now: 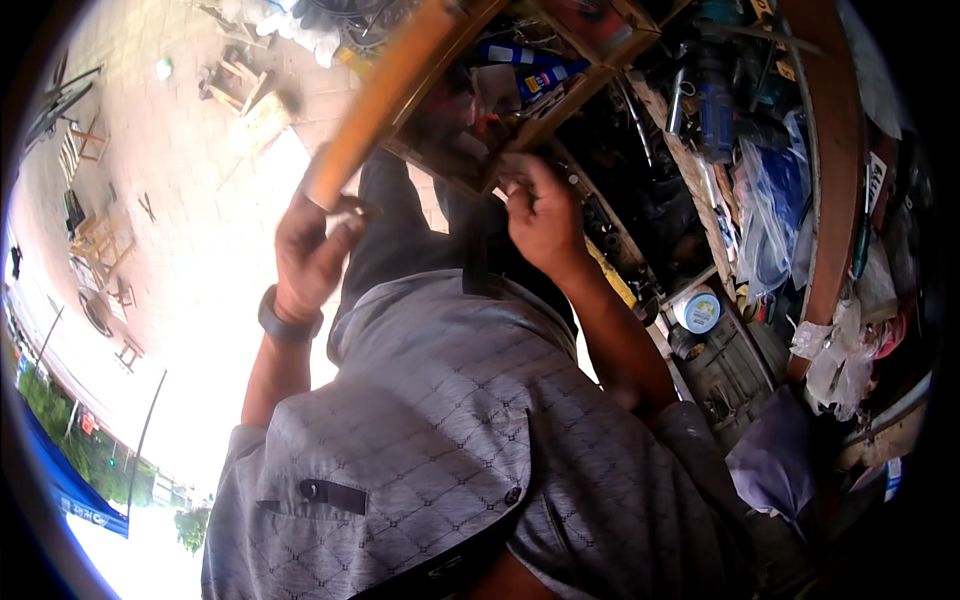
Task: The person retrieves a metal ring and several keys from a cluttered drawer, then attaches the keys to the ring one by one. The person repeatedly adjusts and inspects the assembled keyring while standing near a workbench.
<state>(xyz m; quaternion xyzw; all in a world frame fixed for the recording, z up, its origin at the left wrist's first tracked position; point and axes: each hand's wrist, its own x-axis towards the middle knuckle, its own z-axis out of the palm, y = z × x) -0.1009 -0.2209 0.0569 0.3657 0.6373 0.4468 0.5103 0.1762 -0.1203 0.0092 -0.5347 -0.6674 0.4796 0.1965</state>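
Observation:
At the left, my left hand [312,245], with a dark band on the wrist, is closed around the lower end of an orange-brown wooden bar [385,100], which is blurred and slants up to the right. My right hand [545,210] is in front of me, fingers curled together at the near corner of a wooden compartment tray [560,118]. Whatever its fingertips hold is hidden. Inside the tray lie blue tubes [545,80] and small items too blurred to name.
Tools, bottles and plastic bags [770,215] crowd the wooden shelving on the right. A round tub [698,310] with a pale lid stands below them. A dark folded umbrella-like cloth [775,455] hangs at lower right. Wooden stools [100,240] stand on the paved ground at left.

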